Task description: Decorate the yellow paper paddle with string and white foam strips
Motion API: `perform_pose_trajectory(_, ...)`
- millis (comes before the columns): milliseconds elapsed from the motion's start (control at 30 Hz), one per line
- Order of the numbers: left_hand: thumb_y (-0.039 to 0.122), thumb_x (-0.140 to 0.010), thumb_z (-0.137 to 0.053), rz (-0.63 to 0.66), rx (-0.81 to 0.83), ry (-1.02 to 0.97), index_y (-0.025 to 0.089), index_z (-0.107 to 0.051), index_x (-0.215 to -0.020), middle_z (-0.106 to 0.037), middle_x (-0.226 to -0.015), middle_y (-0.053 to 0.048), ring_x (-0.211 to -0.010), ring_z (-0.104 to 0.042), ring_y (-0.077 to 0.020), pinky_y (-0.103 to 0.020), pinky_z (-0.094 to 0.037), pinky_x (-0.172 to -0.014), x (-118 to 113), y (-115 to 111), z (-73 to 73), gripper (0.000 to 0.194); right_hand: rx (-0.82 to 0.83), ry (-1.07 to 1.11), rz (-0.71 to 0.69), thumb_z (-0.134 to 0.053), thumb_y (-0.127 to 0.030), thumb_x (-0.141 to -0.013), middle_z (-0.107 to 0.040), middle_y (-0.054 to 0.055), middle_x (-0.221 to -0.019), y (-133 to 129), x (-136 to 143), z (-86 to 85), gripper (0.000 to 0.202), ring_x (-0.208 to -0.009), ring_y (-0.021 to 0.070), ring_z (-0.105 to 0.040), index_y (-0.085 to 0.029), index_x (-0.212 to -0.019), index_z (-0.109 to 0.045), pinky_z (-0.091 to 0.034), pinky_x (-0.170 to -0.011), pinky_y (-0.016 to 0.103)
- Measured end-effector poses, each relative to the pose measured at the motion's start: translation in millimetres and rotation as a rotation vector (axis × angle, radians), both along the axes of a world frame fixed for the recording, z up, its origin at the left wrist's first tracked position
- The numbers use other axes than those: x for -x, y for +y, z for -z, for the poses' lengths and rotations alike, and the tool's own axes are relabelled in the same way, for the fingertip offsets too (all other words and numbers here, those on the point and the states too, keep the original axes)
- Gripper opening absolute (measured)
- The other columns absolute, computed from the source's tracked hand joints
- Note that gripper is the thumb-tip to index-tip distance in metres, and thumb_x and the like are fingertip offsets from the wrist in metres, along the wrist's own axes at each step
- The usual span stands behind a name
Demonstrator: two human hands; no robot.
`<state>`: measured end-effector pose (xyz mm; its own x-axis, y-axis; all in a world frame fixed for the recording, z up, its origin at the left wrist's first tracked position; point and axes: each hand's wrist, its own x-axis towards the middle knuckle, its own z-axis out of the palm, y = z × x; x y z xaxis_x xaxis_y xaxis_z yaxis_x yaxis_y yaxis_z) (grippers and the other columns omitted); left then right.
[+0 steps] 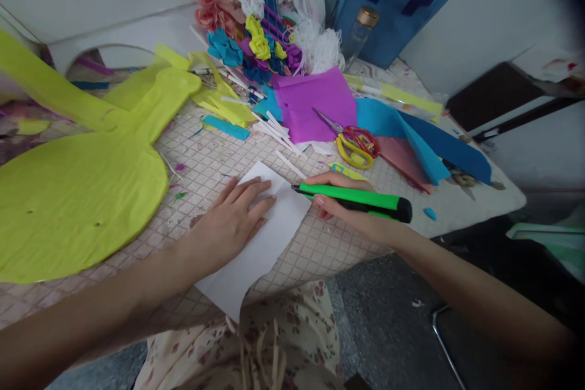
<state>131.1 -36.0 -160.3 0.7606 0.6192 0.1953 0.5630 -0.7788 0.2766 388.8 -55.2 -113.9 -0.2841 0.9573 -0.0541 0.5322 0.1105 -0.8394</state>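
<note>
A white sheet of paper (269,237) lies on the checked tablecloth (201,164) at the near edge, one corner hanging over. My left hand (235,213) rests flat on the paper, fingers spread, holding nothing. My right hand (338,201) is closed around a green and black utility knife (361,196). The knife's tip is at the paper's right edge, near its upper right side. Thin white paper strips (278,134) lie just beyond the sheet.
Scissors with red and yellow handles (356,146) lie beyond my right hand, by purple paper (315,103). A yellow guitar-like shape (82,195) covers the left side. Paper flowers (223,46), a glass bottle (361,33) and a blue bag (397,6) stand behind.
</note>
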Motion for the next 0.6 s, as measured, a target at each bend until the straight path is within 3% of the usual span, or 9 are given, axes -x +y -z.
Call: perform_pose_trajectory(600,0.021,-0.097,-0.036,-0.007,0.034,-0.04,0.017,-0.052,-0.122,-0.047,-0.138,-0.014,-0.131,-0.041,-0.0282,-0.058,-0.026,-0.111,0.0,0.1,1.5,0.03,-0.007,-0.018,0.027,-0.056,-0.034,-0.089,-0.065,0.0,-0.074,-5.8,3.8,-5.1,0.027,-0.061,0.012,-0.062,-0.021,-0.111,-0.063,-0.051,-0.057,0.026)
